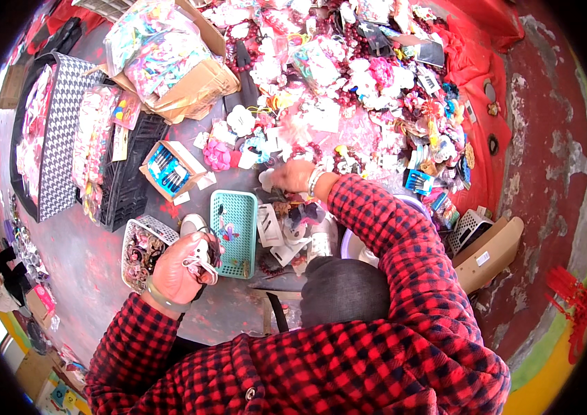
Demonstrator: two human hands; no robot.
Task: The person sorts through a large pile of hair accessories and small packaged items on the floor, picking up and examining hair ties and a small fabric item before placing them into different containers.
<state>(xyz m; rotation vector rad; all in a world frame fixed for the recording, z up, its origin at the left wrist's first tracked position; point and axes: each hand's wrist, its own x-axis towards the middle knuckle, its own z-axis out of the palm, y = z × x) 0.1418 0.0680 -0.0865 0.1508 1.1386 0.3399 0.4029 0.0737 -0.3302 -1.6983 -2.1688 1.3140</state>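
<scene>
Fingers [187,249] clasp looped bands [201,264] beside a perforated basket [254,235].

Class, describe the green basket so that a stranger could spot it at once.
From the large heap of accessories at the top, go down and left to the person's left hand. Just right of it sits the oblong green basket, set apart from the white basket nearby by its colour.

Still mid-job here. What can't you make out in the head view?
Head view: the bunch in the left hand, partly covered by the hand itself.
Head view: whether the right hand grips anything; blur hides it.
Head view: the trinkets in the teal basket, too small to identify.
Head view: the purple tub, mostly hidden by the right sleeve.
</scene>
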